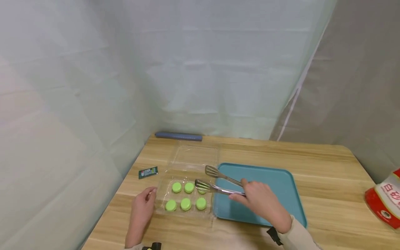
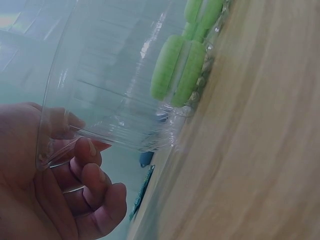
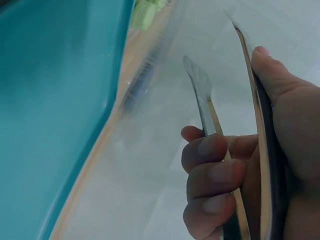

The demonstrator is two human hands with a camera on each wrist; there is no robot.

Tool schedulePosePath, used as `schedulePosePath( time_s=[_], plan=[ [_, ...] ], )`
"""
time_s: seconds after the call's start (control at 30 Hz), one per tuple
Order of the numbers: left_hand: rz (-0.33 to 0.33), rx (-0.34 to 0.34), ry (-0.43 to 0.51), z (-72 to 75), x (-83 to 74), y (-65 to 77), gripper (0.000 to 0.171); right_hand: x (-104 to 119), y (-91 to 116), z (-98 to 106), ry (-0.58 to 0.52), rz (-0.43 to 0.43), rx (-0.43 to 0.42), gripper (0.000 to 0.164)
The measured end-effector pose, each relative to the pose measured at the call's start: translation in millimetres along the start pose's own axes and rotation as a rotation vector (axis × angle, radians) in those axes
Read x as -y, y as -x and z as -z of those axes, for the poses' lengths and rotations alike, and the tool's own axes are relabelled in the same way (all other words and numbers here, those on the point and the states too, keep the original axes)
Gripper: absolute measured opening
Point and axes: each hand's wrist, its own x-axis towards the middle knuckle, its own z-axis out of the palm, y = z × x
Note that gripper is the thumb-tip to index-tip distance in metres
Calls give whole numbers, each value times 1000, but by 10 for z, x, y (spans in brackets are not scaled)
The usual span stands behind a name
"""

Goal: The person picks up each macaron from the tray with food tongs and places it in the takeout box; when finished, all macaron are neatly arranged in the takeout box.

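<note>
A clear plastic box [image 1: 193, 213] holds several green macarons [image 1: 185, 204] in two rows, its lid [image 1: 195, 156] folded back behind it. My left hand [image 1: 142, 205] is at the box's left side; in the left wrist view its thumb and forefinger pinch the clear rim [image 2: 95, 135], the other fingers curled loosely. My right hand [image 1: 260, 199] grips metal tongs [image 1: 229, 191] above the blue tray. The arms of the tongs are spread, with slotted heads over the box's right part. The lower head partly covers the back right macaron [image 1: 202, 191]. Nothing sits between the heads.
A blue tray [image 1: 281, 184] lies right of the box. Left of the box is a small dark green packet [image 1: 148, 172]. A blue bar-shaped object [image 1: 178, 135] lies at the table's back edge, by the pale curtain. A red and white bag [image 1: 387, 198] stands at far right.
</note>
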Motion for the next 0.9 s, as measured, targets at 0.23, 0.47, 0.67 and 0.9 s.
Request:
schedulePosePath(
  time_s=[0.23,0.47,0.67,0.9],
  plan=[
    [-21,-9,-6,3,2,3,33,-103,67,2,-52,-20,-7,43],
    [-9,-7,-3,20,1,17,33,-212,144,24,-57,-65,-14,47],
    [9,4,-5,13,13,9,34,-346,254,71,-25,-124,-13,48],
    [-13,-17,3,-15,26,0,33,-474,358,128,51,-174,-49,56]
  ],
)
